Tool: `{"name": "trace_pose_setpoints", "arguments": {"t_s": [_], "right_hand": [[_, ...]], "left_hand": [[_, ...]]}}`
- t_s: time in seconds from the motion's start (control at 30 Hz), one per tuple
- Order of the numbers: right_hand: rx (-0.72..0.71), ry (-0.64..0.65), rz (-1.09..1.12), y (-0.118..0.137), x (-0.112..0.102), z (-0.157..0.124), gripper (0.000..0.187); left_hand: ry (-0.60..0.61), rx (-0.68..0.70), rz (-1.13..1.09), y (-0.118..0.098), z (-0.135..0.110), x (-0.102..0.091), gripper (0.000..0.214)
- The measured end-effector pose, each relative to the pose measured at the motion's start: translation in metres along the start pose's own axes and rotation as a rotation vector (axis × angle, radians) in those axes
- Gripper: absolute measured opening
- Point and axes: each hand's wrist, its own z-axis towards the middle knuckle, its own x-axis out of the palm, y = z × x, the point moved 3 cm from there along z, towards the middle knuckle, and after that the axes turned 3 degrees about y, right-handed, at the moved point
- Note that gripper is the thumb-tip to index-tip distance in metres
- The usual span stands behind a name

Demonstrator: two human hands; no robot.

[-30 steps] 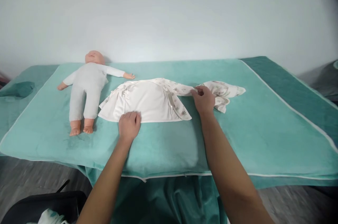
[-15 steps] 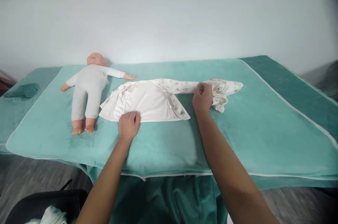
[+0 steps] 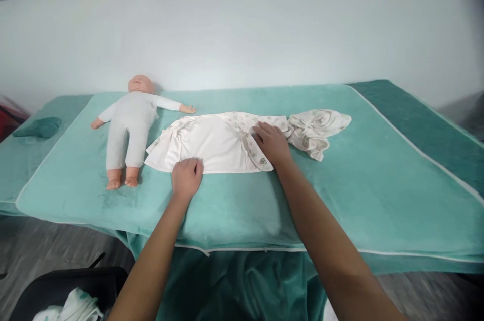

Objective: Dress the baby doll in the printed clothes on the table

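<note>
A white baby shirt [image 3: 215,144] with small prints on its sleeve and edges lies spread on the bed. My left hand [image 3: 187,178] is closed at its bottom hem, fingers curled over the edge. Stretched out flat, the fingers of my right hand [image 3: 273,143] rest on the shirt's right side, by the base of the straightened sleeve [image 3: 280,120]. That hand is open. Beyond the sleeve's end lies a crumpled printed cloth [image 3: 312,132]; whether it touches the sleeve is hard to see.
A baby doll [image 3: 132,114] in a white suit lies on its back at the left, arms spread. Green sheets cover the bed [image 3: 378,185], which meets a white wall [image 3: 242,34]. A small green pillow [image 3: 38,128] is far left. Below stands a black chair [image 3: 49,285] with white cloth [image 3: 77,306].
My right hand has moved left from the sleeve's end to the shirt's side, and its pinched fingers have spread flat. My left hand has stayed at the hem.
</note>
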Motion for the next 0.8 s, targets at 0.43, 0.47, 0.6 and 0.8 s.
{"name": "trace_pose_setpoints", "arguments": {"t_s": [0.43, 0.47, 0.6, 0.8], "right_hand": [[-0.060, -0.121, 0.270, 0.107, -0.002, 0.009, 0.039], [-0.131, 0.010, 0.259, 0.130, 0.013, 0.015, 0.040], [-0.280, 0.345, 0.068, 0.199, 0.074, 0.047, 0.046], [-0.303, 0.378, 0.020, 0.209, 0.111, 0.101, 0.046]], "left_hand": [[0.007, -0.025, -0.063, 0.000, -0.001, 0.003, 0.036], [0.003, -0.023, -0.066, 0.000, -0.002, 0.003, 0.036], [-0.007, -0.021, -0.082, 0.000, -0.003, 0.002, 0.032], [-0.014, -0.015, -0.108, 0.000, -0.004, 0.003, 0.036]]}}
